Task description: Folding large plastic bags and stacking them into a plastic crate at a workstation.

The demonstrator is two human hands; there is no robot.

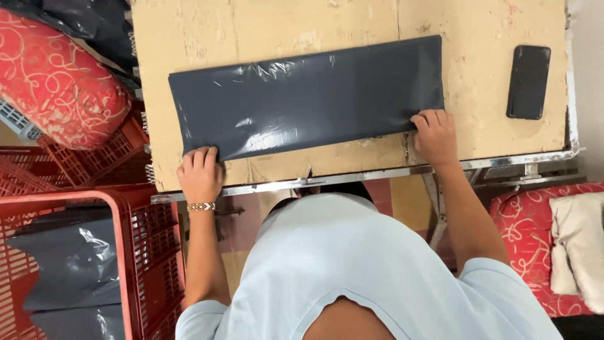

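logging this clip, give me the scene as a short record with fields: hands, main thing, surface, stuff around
left hand: left hand presses flat on the near left corner of the bag
right hand: right hand presses on the near right corner
main thing: dark grey plastic bag, lying flat and long across the table
surface: worn brown table with a metal edge
on table: black phone, apart from the bag, to the right
left side: red crate holding more grey bags

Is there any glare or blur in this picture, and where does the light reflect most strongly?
In the head view, glare shows as pale streaks on the dark grey plastic bag, strongest near the left hand and along its upper crinkles; the right hand and the black phone look sharp; the light shirt at the bottom is slightly soft.
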